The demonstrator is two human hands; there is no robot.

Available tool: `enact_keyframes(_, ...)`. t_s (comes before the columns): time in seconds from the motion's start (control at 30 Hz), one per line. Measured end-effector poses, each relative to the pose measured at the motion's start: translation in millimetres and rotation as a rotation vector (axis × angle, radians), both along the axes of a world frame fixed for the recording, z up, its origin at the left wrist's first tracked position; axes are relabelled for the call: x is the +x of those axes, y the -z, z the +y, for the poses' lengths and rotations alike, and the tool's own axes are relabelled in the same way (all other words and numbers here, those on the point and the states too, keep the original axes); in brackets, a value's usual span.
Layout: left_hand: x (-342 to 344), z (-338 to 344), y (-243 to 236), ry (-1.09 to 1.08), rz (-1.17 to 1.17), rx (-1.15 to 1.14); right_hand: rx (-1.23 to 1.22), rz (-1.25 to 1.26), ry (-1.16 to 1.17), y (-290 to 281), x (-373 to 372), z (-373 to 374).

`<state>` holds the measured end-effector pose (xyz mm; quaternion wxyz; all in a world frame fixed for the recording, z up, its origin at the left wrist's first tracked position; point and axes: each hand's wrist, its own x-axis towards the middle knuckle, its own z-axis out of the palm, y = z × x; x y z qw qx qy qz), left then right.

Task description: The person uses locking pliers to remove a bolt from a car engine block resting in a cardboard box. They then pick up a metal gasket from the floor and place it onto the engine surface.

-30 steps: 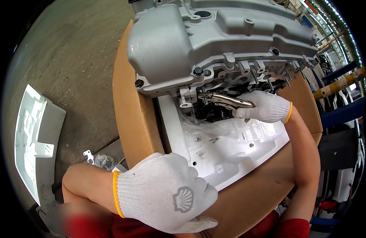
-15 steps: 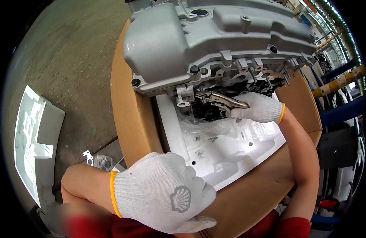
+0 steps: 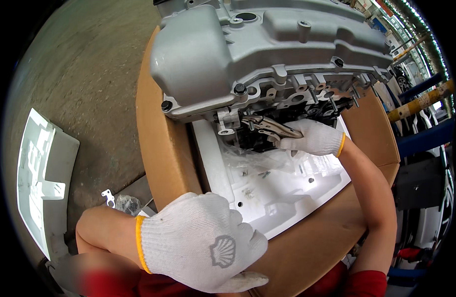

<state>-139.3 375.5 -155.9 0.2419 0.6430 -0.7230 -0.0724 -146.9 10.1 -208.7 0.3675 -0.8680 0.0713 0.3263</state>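
My right hand (image 3: 314, 137), in a white knit glove, is closed round the handles of a pair of metal locking pliers (image 3: 275, 127). The pliers' jaws reach toward a bracket (image 3: 229, 120) low on the side of a grey engine (image 3: 203, 54); whether they grip it I cannot tell. Gloved the same way, my left hand (image 3: 203, 242) is over the near left corner of a cardboard box (image 3: 307, 252). Its fingers curl under out of sight, with the thumb stretched along the near side. What they hold, if anything, is hidden.
Inside the box, a white foam tray (image 3: 282, 208) and clear plastic film (image 3: 248, 157) lie below the engine. A white panel (image 3: 40, 188) stands on the floor at left, and a flat metal gasket (image 3: 108, 198) lies near my left forearm. At right are blue and yellow bars (image 3: 421, 106).
My right hand and the pliers' handle ends have shifted slightly left. The whole view has moved a little; my left hand keeps its pose.
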Motion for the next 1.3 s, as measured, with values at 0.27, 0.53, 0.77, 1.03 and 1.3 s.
enact_keyframes(0.27,2,-1,-1,0.027,0.011,-0.005,-0.157,-0.057,-0.167,-54,0,-3)
enact_keyframes(0.53,-1,-1,-1,0.021,-0.009,0.095,0.020,-0.051,-0.036,14,-2,0)
enact_keyframes(0.77,1,0,1,0.024,-0.005,0.036,-0.128,-0.015,-0.129,-25,0,-6)
enact_keyframes(1.03,1,-2,0,0.025,-0.014,0.007,-0.371,-0.058,-0.168,-44,1,3)
enact_keyframes(1.3,1,-1,-2,0.021,-0.017,-0.027,-0.043,-0.052,-0.081,0,-2,-2)
